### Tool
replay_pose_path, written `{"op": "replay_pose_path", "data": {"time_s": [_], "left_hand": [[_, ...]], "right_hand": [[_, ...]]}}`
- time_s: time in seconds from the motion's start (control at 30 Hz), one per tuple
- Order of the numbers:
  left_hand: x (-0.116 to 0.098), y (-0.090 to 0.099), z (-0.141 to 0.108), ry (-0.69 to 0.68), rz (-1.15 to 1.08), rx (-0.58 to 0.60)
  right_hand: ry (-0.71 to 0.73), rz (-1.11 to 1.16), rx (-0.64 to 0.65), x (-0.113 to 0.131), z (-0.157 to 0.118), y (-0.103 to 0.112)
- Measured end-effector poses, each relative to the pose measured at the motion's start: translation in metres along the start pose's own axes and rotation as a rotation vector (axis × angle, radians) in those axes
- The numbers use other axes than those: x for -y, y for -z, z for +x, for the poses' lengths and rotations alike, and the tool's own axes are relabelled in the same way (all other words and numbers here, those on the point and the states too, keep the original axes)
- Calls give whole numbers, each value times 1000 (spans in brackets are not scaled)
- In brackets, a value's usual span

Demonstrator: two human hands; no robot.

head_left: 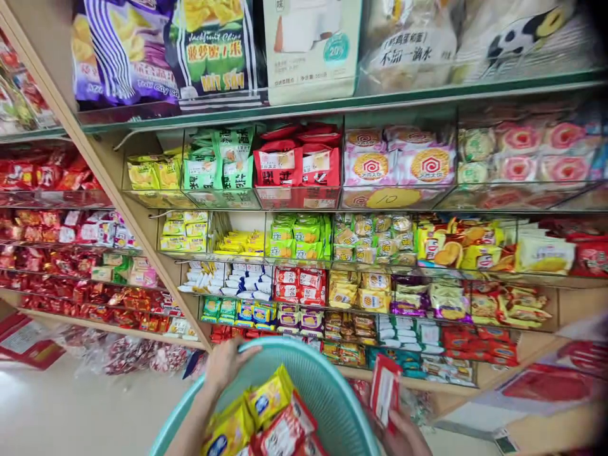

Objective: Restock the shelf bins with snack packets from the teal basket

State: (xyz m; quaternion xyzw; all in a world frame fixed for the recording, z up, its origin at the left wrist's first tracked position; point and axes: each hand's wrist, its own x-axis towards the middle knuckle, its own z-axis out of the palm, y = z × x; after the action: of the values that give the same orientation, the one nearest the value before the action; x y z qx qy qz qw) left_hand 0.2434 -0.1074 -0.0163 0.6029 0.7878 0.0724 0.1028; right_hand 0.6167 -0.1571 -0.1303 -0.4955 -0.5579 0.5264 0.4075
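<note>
A turquoise plastic basket [327, 386] is at the bottom middle, tilted toward me. My left hand [227, 362] grips its far-left rim, fingers closed over the edge. Inside lie yellow snack packets [272, 398] and red-and-white snack packets [285, 430]. Just beyond the basket's right rim, my right hand [401, 430] is closed on a red-and-white snack packet [384, 387] held upright. Part of that hand is cut off by the bottom edge, and some fingers are hidden behind the packet.
Ahead stands a tiered shelf with glass ledges [304, 107] and clear compartments full of small wrapped snacks. A wooden upright [118, 202] divides it from another shelf at left with red packets [47, 234]. Plastic bags [128, 354] lie on the floor below; a red-and-white box [546, 380] stands at right.
</note>
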Motion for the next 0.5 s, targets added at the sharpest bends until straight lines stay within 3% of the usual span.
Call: {"op": "replay_pose_path", "data": {"time_s": [0.1, 0.17, 0.23, 0.33, 0.4, 0.5], "left_hand": [[-49, 20, 12, -90, 36, -32], [-73, 24, 19, -148, 49, -41], [-90, 23, 27, -198, 72, -47], [-107, 21, 40, -257, 71, -54], [-115, 21, 50, -287, 62, -46], [-121, 25, 64, -335, 58, -40]], "right_hand": [[-69, 371, -60, 67, -2, 18], [-85, 446, -69, 102, -5, 27], [-73, 424, -51, 121, -8, 33], [15, 228, -107, 128, -10, 36], [161, -51, -184, 128, -10, 32], [440, -547, -95, 137, -7, 13]]}}
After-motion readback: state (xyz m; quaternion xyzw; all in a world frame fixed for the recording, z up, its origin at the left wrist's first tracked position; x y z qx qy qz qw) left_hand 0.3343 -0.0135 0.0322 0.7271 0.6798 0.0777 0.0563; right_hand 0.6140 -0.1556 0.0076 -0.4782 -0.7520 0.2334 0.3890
